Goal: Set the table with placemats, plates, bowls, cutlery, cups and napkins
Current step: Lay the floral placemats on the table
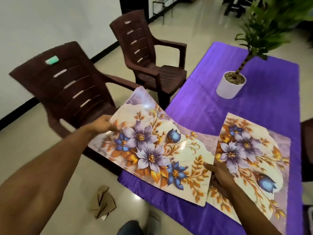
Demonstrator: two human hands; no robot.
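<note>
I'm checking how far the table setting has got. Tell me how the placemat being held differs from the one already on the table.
The held placemat is gripped by the left hand and right hand; the laid placemat has no hand gripping it. The held placemat is bowed, and its left part hangs out past the table edge; the laid placemat lies flat on the purple tablecloth. Both share the same floral print.
</note>
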